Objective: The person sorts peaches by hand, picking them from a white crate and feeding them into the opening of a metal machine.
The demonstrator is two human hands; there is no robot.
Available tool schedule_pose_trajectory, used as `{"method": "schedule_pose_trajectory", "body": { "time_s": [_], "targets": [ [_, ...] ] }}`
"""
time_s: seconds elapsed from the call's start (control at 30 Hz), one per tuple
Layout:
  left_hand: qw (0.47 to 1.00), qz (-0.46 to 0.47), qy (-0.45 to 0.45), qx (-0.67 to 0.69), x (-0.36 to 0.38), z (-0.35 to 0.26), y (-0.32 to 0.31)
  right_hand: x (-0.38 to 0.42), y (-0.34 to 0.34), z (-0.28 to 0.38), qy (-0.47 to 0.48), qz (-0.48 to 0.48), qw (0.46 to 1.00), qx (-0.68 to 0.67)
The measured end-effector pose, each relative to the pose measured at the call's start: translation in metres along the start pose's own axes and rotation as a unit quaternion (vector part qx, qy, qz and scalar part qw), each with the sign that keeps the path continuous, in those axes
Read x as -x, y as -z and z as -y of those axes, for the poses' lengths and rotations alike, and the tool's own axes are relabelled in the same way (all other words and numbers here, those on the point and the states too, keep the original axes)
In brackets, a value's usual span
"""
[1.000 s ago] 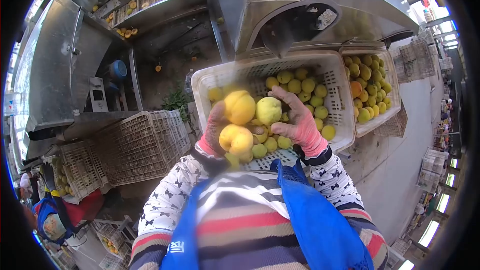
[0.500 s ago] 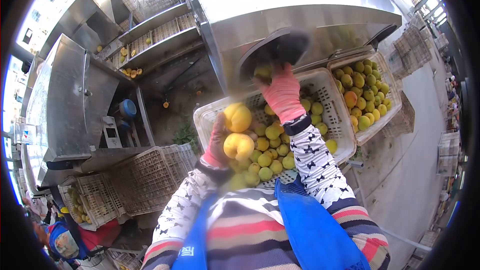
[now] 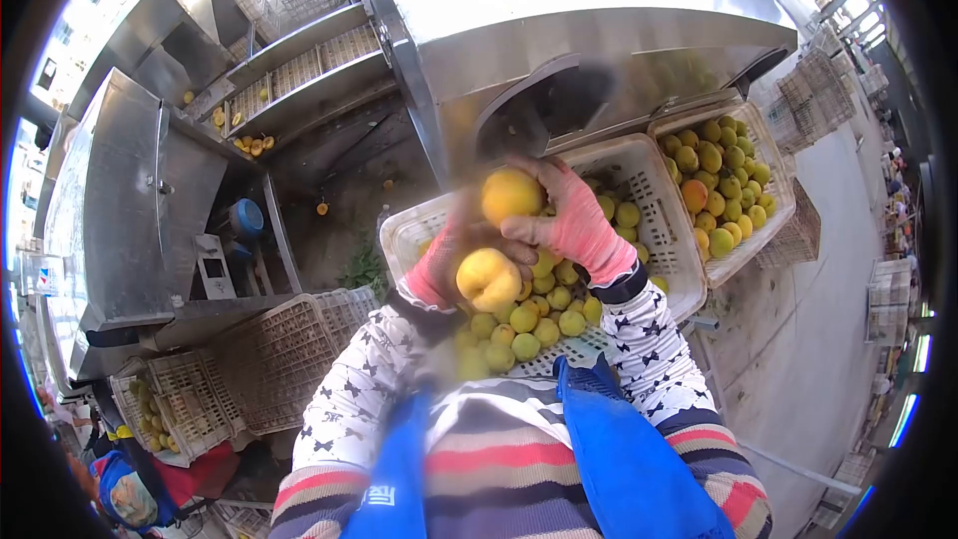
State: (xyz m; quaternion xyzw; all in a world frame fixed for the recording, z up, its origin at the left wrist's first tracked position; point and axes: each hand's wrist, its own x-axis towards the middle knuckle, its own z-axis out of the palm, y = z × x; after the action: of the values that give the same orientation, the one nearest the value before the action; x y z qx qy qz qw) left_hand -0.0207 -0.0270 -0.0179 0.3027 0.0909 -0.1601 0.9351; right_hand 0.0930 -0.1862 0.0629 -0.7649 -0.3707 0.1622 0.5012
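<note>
Both hands wear pink gloves with the fingertips uncovered. My left hand (image 3: 446,258) is closed around a yellow peach (image 3: 488,279), partly blurred. Close beside it, my right hand (image 3: 571,217) has its thumb and fingers on a second yellow peach (image 3: 512,196), just above the first. Below both hands, a white plastic crate (image 3: 687,265) holds many green-yellow peaches (image 3: 546,332). A dark round opening (image 3: 544,105) in the metal machine lies just above my right hand.
Another crate (image 3: 778,155) full of peaches stands at the right. The metal machine (image 3: 609,35) spans the top. Empty crates (image 3: 284,359) and a metal cabinet (image 3: 115,200) are at the left. A person (image 3: 130,489) shows at the lower left.
My right hand has come back from the dark opening toward my left hand and now grips the upper peach. The lower peach has shifted slightly right in my left hand.
</note>
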Motion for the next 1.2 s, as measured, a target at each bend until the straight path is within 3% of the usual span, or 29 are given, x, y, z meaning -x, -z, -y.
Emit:
{"method": "schedule_pose_trajectory", "body": {
  "time_s": [0.07,0.1,0.17,0.3,0.37,0.4,0.47,0.53,0.57,0.63,0.67,0.73,0.77,0.83,0.87,0.9,1.0,1.03,1.1,1.13,1.2],
  "targets": [
    [0.999,-0.037,-0.031,-0.003,-0.005,0.013,0.017,-0.02,0.0,0.015,0.0,-0.136,0.956,0.26],
    [0.994,-0.08,-0.073,-0.017,-0.007,0.022,0.02,-0.029,-0.005,-0.002,0.011,-0.199,0.923,0.329],
    [0.963,-0.104,-0.016,0.249,-0.003,0.011,0.01,-0.049,-0.021,-0.005,-0.038,-0.236,0.908,0.344],
    [0.959,-0.093,-0.067,0.259,-0.005,0.022,0.017,-0.088,-0.042,-0.022,-0.078,-0.284,0.857,0.424],
    [0.945,-0.102,-0.104,0.294,-0.007,0.02,0.011,-0.079,-0.019,-0.023,0.079,-0.287,0.857,0.42],
    [0.938,-0.105,-0.121,0.308,-0.008,0.019,0.009,-0.065,-0.018,-0.015,0.074,-0.272,0.889,0.36],
    [0.973,-0.091,-0.201,0.065,-0.008,0.017,0.01,-0.038,-0.017,-0.001,0.061,-0.246,0.939,0.232],
    [0.967,-0.097,-0.233,-0.027,-0.012,0.017,0.005,0.002,-0.028,0.007,-0.061,-0.123,0.984,0.114],
    [0.968,-0.108,-0.228,0.005,-0.015,0.021,-0.004,0.013,-0.035,0.003,-0.047,-0.137,0.982,0.12],
    [0.952,-0.112,-0.27,-0.091,-0.023,0.019,-0.026,0.023,-0.049,-0.009,-0.021,-0.168,0.976,0.135],
    [0.917,-0.108,-0.316,-0.218,-0.023,0.014,-0.037,0.019,-0.042,-0.008,-0.023,-0.185,0.97,0.159],
    [0.914,-0.124,-0.305,-0.237,-0.024,0.018,-0.032,-0.002,-0.023,0.004,-0.034,-0.22,0.954,0.201],
    [0.949,-0.147,-0.249,-0.126,-0.028,0.032,-0.013,-0.019,-0.013,0.012,-0.047,-0.206,0.943,0.257],
    [0.976,-0.135,-0.167,-0.047,-0.027,0.047,0.028,-0.069,-0.008,-0.004,-0.067,-0.134,0.921,0.36],
    [0.983,-0.133,-0.125,-0.007,-0.027,0.054,0.049,-0.091,-0.011,-0.008,-0.099,-0.172,0.925,0.325],
    [0.948,-0.14,-0.171,-0.23,-0.029,0.074,0.081,-0.107,-0.013,-0.011,-0.126,-0.194,0.915,0.329],
    [0.937,-0.155,-0.198,-0.245,-0.045,0.097,0.119,-0.072,0.018,-0.014,0.085,-0.278,0.931,0.22],
    [0.928,-0.174,-0.193,-0.268,-0.052,0.099,0.124,-0.048,0.021,-0.016,0.062,-0.304,0.935,0.171],
    [0.857,-0.183,-0.134,-0.462,-0.072,0.105,0.135,-0.002,0.027,-0.037,-0.034,-0.306,0.942,0.134],
    [0.766,-0.162,-0.075,-0.618,-0.089,0.108,0.141,0.018,0.024,-0.067,-0.106,-0.282,0.943,0.145],
    [0.5,-0.087,0.044,-0.86,-0.121,0.118,0.146,0.056,0.007,-0.121,-0.254,-0.167,0.942,0.143]
  ]
}}
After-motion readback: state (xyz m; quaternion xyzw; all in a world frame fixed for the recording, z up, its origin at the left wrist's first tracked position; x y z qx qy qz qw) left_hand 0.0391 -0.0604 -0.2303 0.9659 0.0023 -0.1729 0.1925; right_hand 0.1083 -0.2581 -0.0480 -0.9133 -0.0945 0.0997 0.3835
